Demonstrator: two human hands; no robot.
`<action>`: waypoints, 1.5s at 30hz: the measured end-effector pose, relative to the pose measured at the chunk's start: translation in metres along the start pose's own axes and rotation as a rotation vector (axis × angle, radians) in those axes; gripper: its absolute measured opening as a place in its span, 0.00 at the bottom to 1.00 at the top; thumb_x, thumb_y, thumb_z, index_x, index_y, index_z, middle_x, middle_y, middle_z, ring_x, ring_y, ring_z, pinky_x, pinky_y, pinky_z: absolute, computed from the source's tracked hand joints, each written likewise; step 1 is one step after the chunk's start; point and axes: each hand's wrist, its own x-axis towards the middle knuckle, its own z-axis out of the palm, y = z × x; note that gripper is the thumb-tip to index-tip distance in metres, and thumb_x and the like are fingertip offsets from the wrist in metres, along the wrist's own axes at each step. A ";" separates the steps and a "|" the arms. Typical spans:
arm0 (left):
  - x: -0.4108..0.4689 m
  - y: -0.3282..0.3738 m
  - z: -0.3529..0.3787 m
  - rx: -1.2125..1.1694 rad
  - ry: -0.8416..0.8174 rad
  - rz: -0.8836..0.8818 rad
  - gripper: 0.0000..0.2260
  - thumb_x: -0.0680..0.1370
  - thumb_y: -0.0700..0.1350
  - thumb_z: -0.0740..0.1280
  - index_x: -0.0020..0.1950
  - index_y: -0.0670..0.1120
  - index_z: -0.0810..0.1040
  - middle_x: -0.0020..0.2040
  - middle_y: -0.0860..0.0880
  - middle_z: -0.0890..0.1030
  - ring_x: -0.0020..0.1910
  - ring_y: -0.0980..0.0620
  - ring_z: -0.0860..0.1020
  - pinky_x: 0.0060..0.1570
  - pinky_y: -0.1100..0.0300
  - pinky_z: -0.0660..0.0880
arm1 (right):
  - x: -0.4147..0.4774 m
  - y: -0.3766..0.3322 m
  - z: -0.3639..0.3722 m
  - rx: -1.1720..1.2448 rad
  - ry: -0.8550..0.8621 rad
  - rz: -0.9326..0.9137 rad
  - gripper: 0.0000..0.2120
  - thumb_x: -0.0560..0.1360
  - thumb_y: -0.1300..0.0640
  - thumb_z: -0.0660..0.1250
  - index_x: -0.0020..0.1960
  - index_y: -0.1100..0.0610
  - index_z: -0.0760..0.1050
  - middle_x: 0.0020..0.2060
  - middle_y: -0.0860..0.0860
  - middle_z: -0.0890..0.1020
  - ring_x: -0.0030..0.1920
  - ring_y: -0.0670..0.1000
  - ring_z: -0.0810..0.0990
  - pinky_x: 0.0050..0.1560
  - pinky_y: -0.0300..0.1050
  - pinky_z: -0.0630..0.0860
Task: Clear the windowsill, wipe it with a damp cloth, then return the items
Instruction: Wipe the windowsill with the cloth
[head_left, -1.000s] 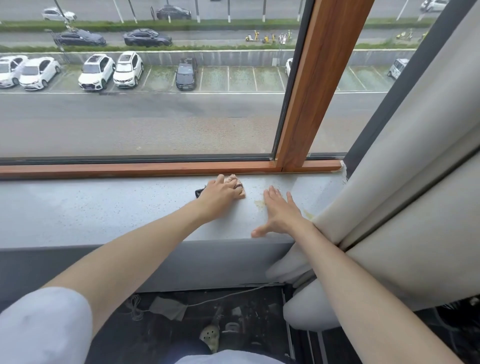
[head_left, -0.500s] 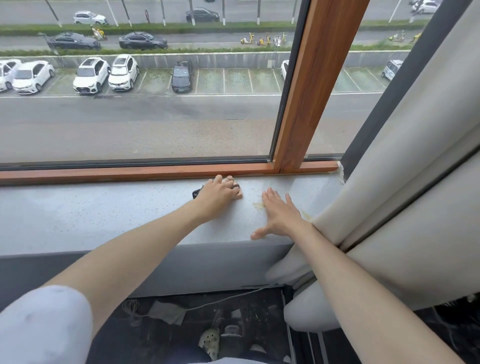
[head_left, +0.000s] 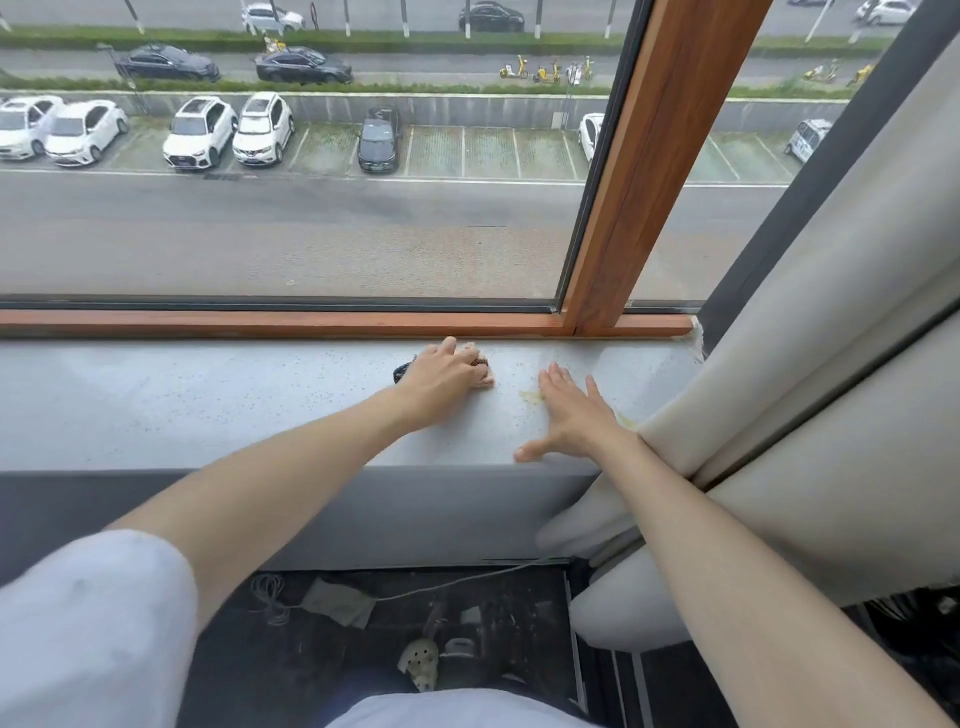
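Cloth sits bunched under the curled left grip; right grip lies spread just beside, on the windowsill.

We note that the windowsill is a pale grey, speckled slab running below the wooden window frame. Lying directly on it:
- a pinkish cloth near the frame, under the curled left grip;
- the right grip, flat with fingers spread, just beside it;
- a yellowish stain between them.

The curtain touches the sill's right end.
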 end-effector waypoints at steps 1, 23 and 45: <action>0.000 0.006 0.003 -0.014 0.003 -0.040 0.18 0.78 0.35 0.58 0.66 0.49 0.68 0.67 0.48 0.67 0.60 0.45 0.67 0.46 0.56 0.64 | -0.001 -0.001 0.002 0.003 0.000 0.001 0.62 0.62 0.34 0.73 0.78 0.60 0.39 0.77 0.54 0.41 0.77 0.50 0.38 0.75 0.54 0.36; -0.068 0.015 0.031 -0.280 0.064 -0.055 0.20 0.74 0.33 0.58 0.64 0.47 0.73 0.62 0.44 0.69 0.59 0.44 0.68 0.47 0.55 0.68 | -0.013 -0.009 0.012 -0.174 0.060 -0.003 0.57 0.66 0.32 0.68 0.78 0.58 0.39 0.76 0.58 0.37 0.75 0.56 0.31 0.70 0.56 0.29; -0.117 0.054 0.040 -0.098 0.102 0.075 0.29 0.66 0.34 0.68 0.66 0.46 0.69 0.64 0.44 0.71 0.54 0.43 0.71 0.45 0.53 0.74 | -0.022 -0.005 0.020 -0.048 0.039 0.052 0.54 0.66 0.35 0.70 0.77 0.59 0.45 0.77 0.56 0.46 0.77 0.52 0.43 0.69 0.60 0.28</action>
